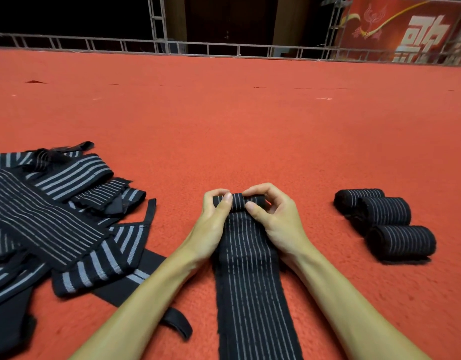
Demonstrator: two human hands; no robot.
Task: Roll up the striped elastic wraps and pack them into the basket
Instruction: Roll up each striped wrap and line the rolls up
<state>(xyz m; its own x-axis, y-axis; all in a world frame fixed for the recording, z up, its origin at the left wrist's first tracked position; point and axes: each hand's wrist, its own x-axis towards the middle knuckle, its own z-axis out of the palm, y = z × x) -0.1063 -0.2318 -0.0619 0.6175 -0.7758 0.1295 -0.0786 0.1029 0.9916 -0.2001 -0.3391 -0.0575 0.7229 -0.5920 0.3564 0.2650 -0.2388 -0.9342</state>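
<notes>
Nearest the head camera, two bare forearms reach forward on either side of a long striped wrap (252, 281) lying flat on the red carpet floor (224, 126). At that wrap's far end a small tight roll has been started. The left hand (213, 224) and right hand (276, 216) both pinch this roll, fingers curled over its top and thumbs pressed against its near face.

Left of the wrap, a pile of loose striped wraps (55, 216) sprawls in overlapping layers, and a black loop strap (177, 323) pokes out just beside the left forearm. Right of the wrap, well apart, three rolled wraps (385, 222) lie touching in a staggered row. Far beyond the wrap, a metal truss rail (172, 46) edges the carpet, with a red banner (405, 29) at its right.
</notes>
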